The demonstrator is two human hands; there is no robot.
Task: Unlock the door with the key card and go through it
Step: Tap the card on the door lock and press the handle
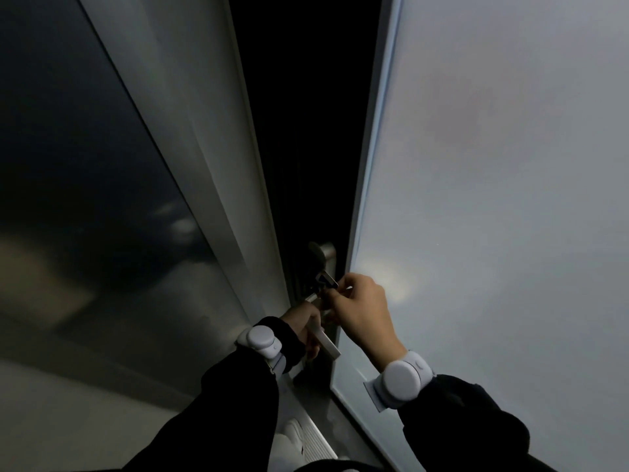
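Observation:
My right hand pinches a small key card and holds it up against the lock plate, a silver plate with a dark knob on the door's edge. Just below it, my left hand is wrapped around the silver lever handle. The pale door panel fills the right side. A dark strip runs between the panel and the grey frame; whether the door stands ajar I cannot tell. Both wrists wear white bands over black sleeves.
A dark reflective panel lies left of the grey frame. A ribbed metal threshold strip runs along the floor below the handle. The scene is dim, and nothing shows in the dark strip beyond the lock.

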